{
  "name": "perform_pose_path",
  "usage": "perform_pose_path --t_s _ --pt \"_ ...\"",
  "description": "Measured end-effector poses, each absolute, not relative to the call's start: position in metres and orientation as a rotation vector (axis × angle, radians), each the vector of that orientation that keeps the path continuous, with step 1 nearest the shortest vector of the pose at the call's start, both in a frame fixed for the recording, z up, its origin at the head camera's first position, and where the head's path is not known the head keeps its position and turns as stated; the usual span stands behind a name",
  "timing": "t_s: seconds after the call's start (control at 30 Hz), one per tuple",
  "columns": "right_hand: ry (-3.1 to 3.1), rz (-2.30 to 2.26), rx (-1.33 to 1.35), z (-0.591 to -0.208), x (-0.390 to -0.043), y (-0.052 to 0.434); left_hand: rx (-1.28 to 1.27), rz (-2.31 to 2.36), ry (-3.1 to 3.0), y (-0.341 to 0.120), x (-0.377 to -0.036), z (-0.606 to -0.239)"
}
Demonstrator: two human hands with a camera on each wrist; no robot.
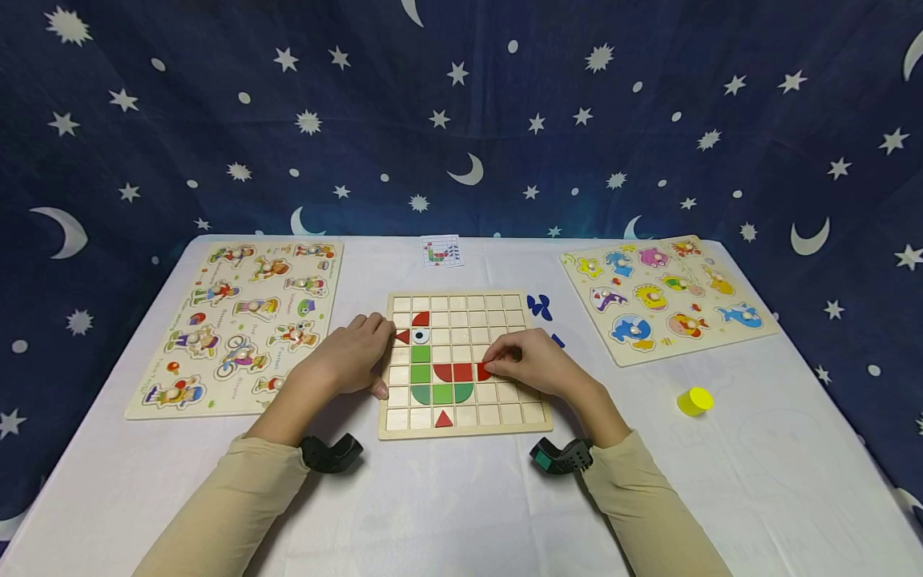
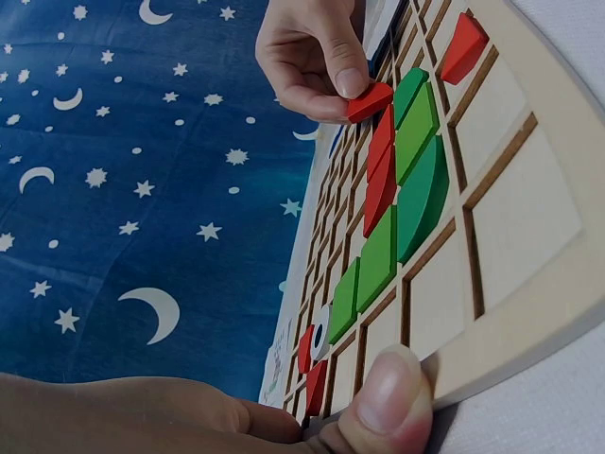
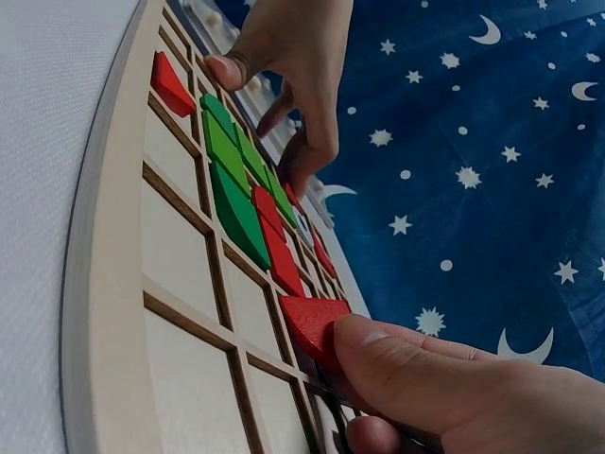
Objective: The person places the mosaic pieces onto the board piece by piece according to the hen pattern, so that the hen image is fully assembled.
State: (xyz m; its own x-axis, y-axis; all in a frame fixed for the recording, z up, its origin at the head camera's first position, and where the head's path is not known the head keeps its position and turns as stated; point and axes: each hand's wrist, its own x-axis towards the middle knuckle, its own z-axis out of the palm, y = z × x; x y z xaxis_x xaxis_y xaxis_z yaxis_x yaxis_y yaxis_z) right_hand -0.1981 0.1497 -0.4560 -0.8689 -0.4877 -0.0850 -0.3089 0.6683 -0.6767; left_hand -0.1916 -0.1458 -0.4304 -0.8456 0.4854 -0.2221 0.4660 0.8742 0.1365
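Note:
A wooden grid board point(image 1: 497, 417) lies flat, bearing red, light green and dark green shaped pieces and a square with an eye. My right hand point(image 1: 537, 362) pinches a red piece with a curved edge point(image 3: 310, 323) between thumb and fingers, at the cell right of the red square point(image 1: 462, 373). The piece looks tilted in the right wrist view. My left hand point(image 1: 346, 353) rests at the board's left edge, thumb and fingers spread along it, near the red triangle point(image 1: 403, 336). Another red triangle point(image 1: 443, 419) lies in the bottom row.
Blue pieces point(image 1: 538, 307) lie right of the board. Behind it is a printed pattern card point(image 1: 441, 251). Knob puzzle boards stand left point(image 1: 238, 320) and right point(image 1: 667, 296) on the white table. A yellow cylinder point(image 1: 695, 401) is at the right.

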Motion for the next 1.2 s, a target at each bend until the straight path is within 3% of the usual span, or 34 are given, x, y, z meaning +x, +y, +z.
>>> perform_pose_path --t_s 1.2 --pt "2.616 -0.990 -0.731 -0.4582 -0.1992 0.1509 0.733 0.112 2.790 -0.1458 -0.1913 -0.4298"
